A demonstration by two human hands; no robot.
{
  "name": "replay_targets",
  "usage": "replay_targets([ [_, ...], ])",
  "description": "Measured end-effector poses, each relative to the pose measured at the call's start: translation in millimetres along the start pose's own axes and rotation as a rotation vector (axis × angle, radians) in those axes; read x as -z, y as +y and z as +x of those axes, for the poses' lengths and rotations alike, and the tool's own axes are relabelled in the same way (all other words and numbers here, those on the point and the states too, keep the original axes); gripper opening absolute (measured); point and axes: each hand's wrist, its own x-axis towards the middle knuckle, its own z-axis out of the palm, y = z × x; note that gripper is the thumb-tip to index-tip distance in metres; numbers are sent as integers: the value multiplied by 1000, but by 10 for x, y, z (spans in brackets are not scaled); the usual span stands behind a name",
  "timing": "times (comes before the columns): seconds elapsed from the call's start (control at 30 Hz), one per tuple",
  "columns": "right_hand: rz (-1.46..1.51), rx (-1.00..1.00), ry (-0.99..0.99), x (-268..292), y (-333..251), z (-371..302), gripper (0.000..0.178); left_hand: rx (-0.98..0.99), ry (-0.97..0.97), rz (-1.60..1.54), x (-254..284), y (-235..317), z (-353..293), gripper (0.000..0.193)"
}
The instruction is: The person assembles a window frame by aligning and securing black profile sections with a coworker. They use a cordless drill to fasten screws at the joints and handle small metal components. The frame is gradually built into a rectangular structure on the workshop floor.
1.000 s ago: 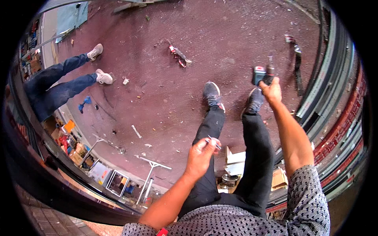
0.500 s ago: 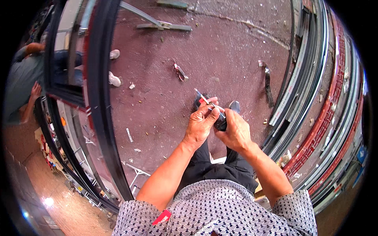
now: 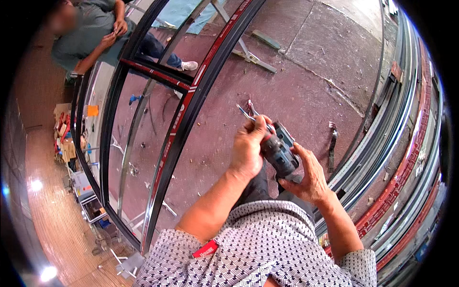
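Note:
A dark grey and black cordless drill (image 3: 281, 158) with a red ring near its nose is held in front of my body. My left hand (image 3: 249, 147) pinches thin metal bits (image 3: 245, 111) by the drill's nose, their tips pointing up and left. How they meet the chuck is hidden by the fingers. On the drill's right side is my right hand (image 3: 311, 176), with its fingers at the upper edge and the thumb at the lower rear, holding the body between them.
A tall black frame with red-printed strips (image 3: 179, 112) slants along my left. Behind it stands a person (image 3: 88, 36) with hands together. Long metal profiles (image 3: 382, 129) lie stacked at right. A dark strip (image 3: 332, 148) and a metal stand (image 3: 253, 60) are on the reddish floor.
My view has swung left, bringing more of the frame and the other person into sight. The drill has come up into view, and my right hand has shifted from the nose to its body.

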Motion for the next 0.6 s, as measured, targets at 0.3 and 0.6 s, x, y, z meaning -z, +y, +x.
replay_targets([
  [0.3,315,132,5,-378,-200,439,76,-14,-72,-225,-30,542,-424,25],
  [0.6,323,-33,85,-429,-407,239,48,-68,-34,-373,463,807,-448,21],
])
